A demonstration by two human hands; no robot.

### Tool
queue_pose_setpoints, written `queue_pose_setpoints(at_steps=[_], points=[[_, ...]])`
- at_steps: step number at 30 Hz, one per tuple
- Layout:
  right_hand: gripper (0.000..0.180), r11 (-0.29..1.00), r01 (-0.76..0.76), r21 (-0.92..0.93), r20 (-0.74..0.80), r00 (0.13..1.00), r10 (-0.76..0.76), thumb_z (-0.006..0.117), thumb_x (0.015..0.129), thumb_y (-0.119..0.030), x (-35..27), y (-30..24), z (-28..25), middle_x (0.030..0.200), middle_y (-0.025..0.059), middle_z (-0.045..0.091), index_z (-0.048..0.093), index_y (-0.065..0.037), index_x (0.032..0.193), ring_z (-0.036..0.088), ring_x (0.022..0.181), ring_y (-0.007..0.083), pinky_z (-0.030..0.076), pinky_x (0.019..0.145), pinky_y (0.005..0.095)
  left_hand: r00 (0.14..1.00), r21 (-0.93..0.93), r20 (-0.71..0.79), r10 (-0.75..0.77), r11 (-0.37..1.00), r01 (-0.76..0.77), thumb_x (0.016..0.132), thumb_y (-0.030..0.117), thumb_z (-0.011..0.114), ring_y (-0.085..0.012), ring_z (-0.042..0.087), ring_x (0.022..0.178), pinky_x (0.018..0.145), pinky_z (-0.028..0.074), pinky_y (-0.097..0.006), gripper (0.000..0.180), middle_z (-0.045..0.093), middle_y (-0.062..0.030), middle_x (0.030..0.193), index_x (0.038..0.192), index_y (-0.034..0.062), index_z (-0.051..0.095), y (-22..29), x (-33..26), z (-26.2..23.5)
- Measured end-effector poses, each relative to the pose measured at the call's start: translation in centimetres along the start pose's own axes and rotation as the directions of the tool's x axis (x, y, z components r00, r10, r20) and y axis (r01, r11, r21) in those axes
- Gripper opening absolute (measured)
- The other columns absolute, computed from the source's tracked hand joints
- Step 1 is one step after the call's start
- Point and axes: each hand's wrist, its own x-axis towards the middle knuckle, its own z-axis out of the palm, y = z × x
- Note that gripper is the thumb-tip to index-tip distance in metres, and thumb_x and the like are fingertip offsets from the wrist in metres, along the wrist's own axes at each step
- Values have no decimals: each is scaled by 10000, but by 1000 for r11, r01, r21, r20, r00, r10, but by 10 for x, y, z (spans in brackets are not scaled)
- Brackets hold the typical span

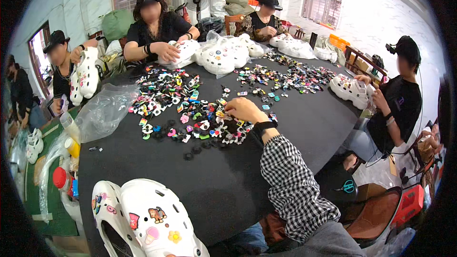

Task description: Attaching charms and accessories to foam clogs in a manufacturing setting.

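My right hand [247,110], with a dark band at the wrist and a checkered sleeve, reaches over the middle of the table. Its fingers are bent together at the edge of a heap of small colourful shoe charms [205,123]; what they pinch, if anything, is too small to make out. Close to me at the lower left, a pair of white clogs [159,212] stands tilted. The nearer clog carries a brown animal charm [157,215], an ice-cream charm [152,234] and a yellow flower charm [174,236]. My left hand does not show.
More charms [290,76] spread across the black table [304,119]. White clogs [221,56] in clear plastic stand at the far side. Several co-workers around the table handle clogs. A clear plastic bag [107,114] and yellow cup [72,147] lie left. Teal-handled scissors [348,186] are at right.
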Motion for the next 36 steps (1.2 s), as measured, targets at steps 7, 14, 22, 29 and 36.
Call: queue_pose_setpoints(at_steps=[7, 14, 22, 29, 36], points=[[225, 960, -84, 268, -72, 992, 107, 556, 825, -188, -7, -2, -16, 904, 157, 695, 712, -64, 930, 660, 841, 330, 519, 778, 392, 1000, 27, -7, 24, 999, -24, 969, 138, 523, -355, 487, 1049, 936, 386, -416, 404, 493, -290, 1218, 1267, -116, 422, -1, 4, 0], [210, 989, -133, -63, 64, 989, 137, 557, 796, -155, -1, 9, -13, 887, 134, 700, 730, -107, 903, 666, 845, 316, 524, 786, 392, 888, -257, -104, -449, 874, 412, 1001, 334, 450, -332, 478, 1064, 970, 341, -396, 533, 461, -264, 1309, 1291, -112, 427, 36, 9, 13], [99, 995, 78, -62, -62, 995, -82, 586, 787, -85, 37, -2, 13, 841, 109, 690, 658, -77, 855, 661, 827, 325, 517, 729, 417, 927, -206, -91, -365, 917, 341, 1016, 306, 413, -340, 467, 1061, 974, 332, -400, 502, 465, -270, 1295, 1286, -116, 425, 27, 7, 9], [259, 862, -243, 444, 53, 968, 246, 667, 785, -129, 21, 11, -18, 781, 112, 689, 669, 36, 985, 667, 684, 153, 532, 638, 277, 992, 371, 1, -124, 922, 114, 986, 103, 473, -393, 484, 1034, 959, 356, -415, 360, 486, -306, 1230, 1285, -94, 435, -74, -33, -34], [293, 702, -277, 656, 237, 959, 156, 583, 911, -104, -6, -7, -44, 918, 108, 682, 575, 64, 1151, 655, 769, 117, 549, 694, 221, 985, -171, -1, -170, 971, 167, 962, 55, 508, -405, 485, 978, 925, 370, -447, 338, 477, -321, 1220, 1263, -90, 451, 17, 2, -2]])
